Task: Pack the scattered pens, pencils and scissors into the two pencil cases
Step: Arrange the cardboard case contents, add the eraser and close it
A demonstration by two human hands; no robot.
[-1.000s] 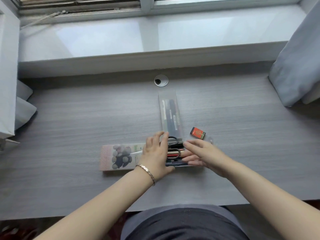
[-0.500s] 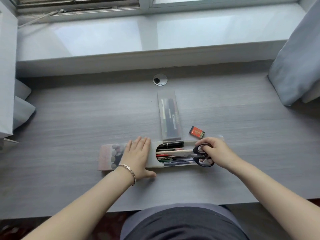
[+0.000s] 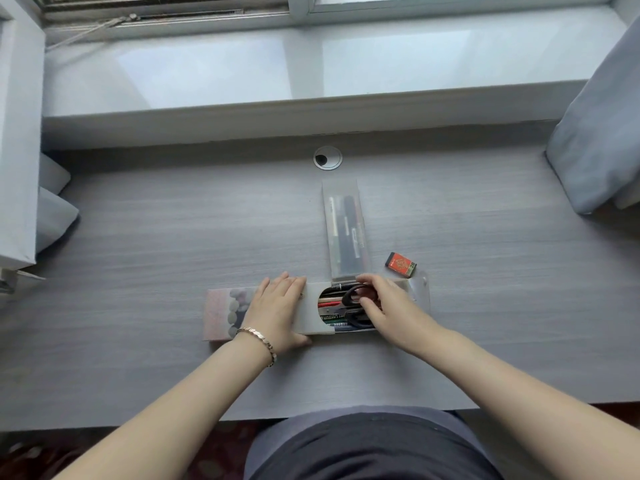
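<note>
Bench point(image 3: 138, 258), grey wood grain, carries two pencil cases at centre frame. The near pencil case point(image 3: 313, 318) lies crosswise, its frosted sleeve partly slid over a tray; a rounded cut-out shows pens and pencils point(image 3: 329, 303) lying lengthwise inside, red, green and dark barrels among them. Black scissors point(image 3: 356, 308) lie on top of these at the tray's open end, handles toward the right. The left hand point(image 3: 277, 313) lies flat on the sleeve, fingers extended, closed on nothing; a bracelet point(image 3: 258, 341) sits at the wrist. The right hand point(image 3: 384, 306) has its grip curled over the scissors handles, fingertips on the loops; whether it actually pinches them cannot be told. The far pencil case point(image 3: 346, 230), translucent, lies lengthwise just above the near one and holds several dark and pale pens. A small red box point(image 3: 400, 265) lies just right of it, on the bench.
</note>
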